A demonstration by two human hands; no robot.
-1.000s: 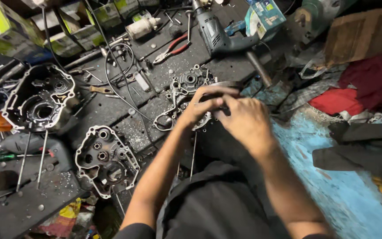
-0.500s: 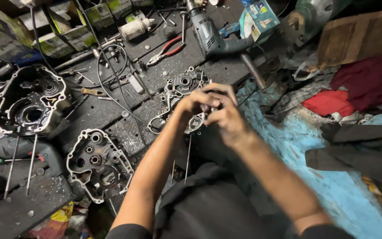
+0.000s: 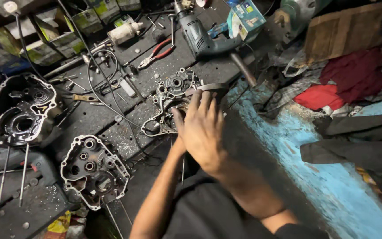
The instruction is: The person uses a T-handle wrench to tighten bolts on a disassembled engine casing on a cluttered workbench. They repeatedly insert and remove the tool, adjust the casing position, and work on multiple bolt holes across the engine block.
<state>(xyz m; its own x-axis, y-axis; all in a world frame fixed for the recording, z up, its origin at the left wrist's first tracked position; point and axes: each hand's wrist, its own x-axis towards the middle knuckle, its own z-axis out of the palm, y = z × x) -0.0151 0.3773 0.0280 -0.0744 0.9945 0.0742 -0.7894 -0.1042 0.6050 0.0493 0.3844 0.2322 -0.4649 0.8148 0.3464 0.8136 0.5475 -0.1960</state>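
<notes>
Both hands — right hand (image 3: 204,128) flat, its grip hidden, left hand unseen beneath — press on the engine case half (image 3: 169,104) at the counter (image 3: 89,119) edge, where a slip could tip it off.

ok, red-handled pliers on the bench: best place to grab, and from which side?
Take the red-handled pliers by the two red handles, coming from above at their far right end. They lie flat on the dark bench, handles splayed toward the drill, jaws pointing lower left toward the cable. The handle end has more free space around it; the jaw end sits among small loose parts.
</notes>
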